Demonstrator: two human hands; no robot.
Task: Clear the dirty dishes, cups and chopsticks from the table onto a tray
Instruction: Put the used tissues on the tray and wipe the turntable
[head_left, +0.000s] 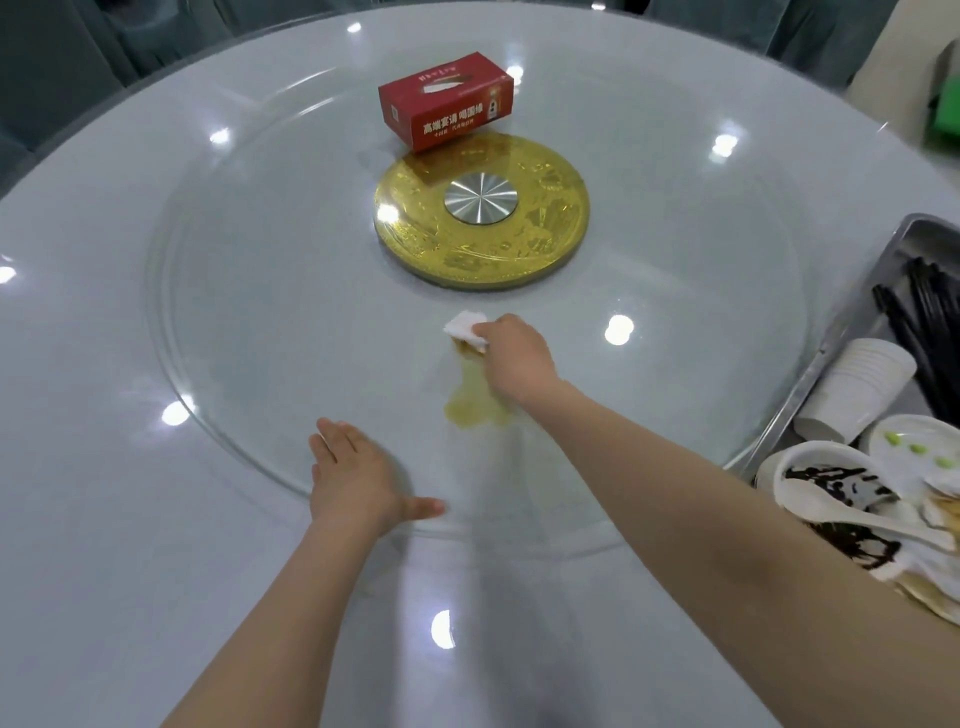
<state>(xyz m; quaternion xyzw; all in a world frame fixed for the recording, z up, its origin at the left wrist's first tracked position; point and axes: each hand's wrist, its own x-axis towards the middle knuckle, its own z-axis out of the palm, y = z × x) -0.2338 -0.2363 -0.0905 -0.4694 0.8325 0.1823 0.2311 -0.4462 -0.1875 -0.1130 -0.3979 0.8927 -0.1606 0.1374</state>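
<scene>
While a crumpled white tissue (466, 329) is pinched in the right hand (514, 358) at frame centre, it is pressed onto the upper end of a yellowish spill (475, 400) on the glass turntable (249, 312). The lower, wider part of the spill is partly covered by the right wrist. The left hand (353, 475) is laid flat, fingers straight and thumb spread, on the near rim of the turntable at lower centre; nothing is grasped by it.

The task's things are seen at the right edge of the frame: a metal tray (852, 332) is set on the worktop (104, 519), overlapping the turntable's right rim. Black chopsticks (919, 312) are piled in its upper part, a stack of white paper cups (857, 384) lies on its side below them, and dirty white dishes (831, 483) smeared with dark sauce are heaped at lower right, with a white spoon (852, 517) resting across them. The lowest dishes are partly hidden by the right forearm.

Upper centre: a gold disc (540, 239) with a silver hub (481, 199) marks the turntable's middle. A red tissue box (447, 104) is placed just above it, its near corner overlapping the disc's edge. Ceiling-light reflections are scattered over the glossy surface. Grey chairs (62, 41), blurred, are seen beyond the far edge.
</scene>
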